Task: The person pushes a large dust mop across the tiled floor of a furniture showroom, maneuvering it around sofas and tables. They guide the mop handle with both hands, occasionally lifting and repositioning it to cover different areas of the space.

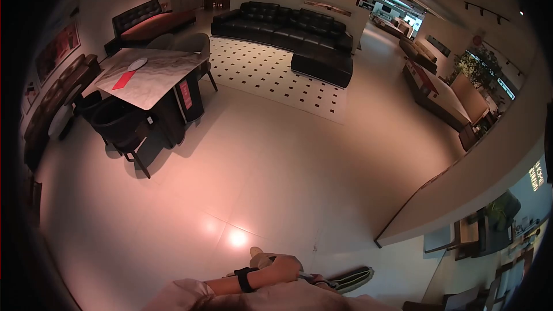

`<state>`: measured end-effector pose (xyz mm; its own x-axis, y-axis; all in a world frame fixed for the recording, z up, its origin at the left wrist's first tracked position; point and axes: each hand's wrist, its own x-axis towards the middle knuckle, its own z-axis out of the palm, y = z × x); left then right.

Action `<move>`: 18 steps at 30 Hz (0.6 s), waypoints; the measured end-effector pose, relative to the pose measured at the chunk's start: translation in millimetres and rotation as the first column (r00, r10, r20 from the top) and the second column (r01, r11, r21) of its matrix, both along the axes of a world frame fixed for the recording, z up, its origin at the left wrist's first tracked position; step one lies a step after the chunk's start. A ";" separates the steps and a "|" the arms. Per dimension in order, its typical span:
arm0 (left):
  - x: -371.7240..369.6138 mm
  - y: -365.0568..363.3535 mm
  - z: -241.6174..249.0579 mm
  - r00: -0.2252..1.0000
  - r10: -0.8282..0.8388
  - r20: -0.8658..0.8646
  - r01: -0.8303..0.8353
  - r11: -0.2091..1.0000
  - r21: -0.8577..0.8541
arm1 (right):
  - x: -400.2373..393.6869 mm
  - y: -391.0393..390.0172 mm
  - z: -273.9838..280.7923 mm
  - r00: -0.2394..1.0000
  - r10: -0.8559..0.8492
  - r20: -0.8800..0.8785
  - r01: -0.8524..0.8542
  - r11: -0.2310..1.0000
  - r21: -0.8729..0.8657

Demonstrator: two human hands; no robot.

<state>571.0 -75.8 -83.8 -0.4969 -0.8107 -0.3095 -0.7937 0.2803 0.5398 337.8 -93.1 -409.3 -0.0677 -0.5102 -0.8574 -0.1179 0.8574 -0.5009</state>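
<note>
My left hand (286, 268) is at the bottom edge, its forearm reaching across my body from the left with a black band (245, 280) around the wrist. The hand looks closed, its knuckles toward the camera. A small grey and dark thing (310, 277) shows right at its fingers; I cannot tell what it is. Beyond the hand, a tan shoe tip (255, 251) points forward on the floor. To the right lies a dark shoe with pale stripes (353, 279). My right hand is out of view.
A marble-topped table (167, 72) with dark chairs (118, 121) stands at left. Beyond it, a black leather sofa (282, 26) borders a white rug (253, 69) with dark squares. A low partition (455, 175) juts in from the right. Glossy floor (276, 161) stretches ahead.
</note>
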 end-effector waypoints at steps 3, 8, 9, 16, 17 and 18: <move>-2.7 -16.3 -11.3 0.999 0.051 -0.001 -0.051 0.997 -0.066 | 9.0 -19.3 2.5 0.999 0.045 -0.016 -0.045 0.999 -0.003; 0.4 -41.9 -23.6 0.993 0.103 -0.058 -0.108 0.990 -0.090 | 28.5 -49.4 4.5 0.992 0.123 -0.032 -0.124 0.992 -0.015; 2.4 -44.9 -25.4 0.994 0.093 -0.048 -0.097 0.991 -0.094 | 32.0 -53.5 5.9 0.989 0.141 -0.036 -0.142 0.990 -0.021; 33.5 -60.2 -8.3 0.993 0.101 0.054 -0.098 0.994 -0.058 | 51.4 -67.9 12.8 0.949 0.306 -0.072 -0.310 0.948 -0.065; 37.9 -58.5 -6.6 0.992 0.109 0.063 -0.105 0.993 -0.060 | 56.1 -68.9 13.3 0.941 0.331 -0.077 -0.336 0.939 -0.073; 40.9 -55.8 -6.8 0.989 0.132 0.064 -0.127 0.989 -0.073 | 59.4 -71.0 13.6 0.932 0.354 -0.080 -0.361 0.929 -0.081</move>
<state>612.0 -131.5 -90.6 -0.3657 -0.8873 -0.2810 -0.8602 0.2070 0.4660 397.2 -164.0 -395.6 0.0817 -0.5880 -0.8047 -0.4419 0.7024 -0.5580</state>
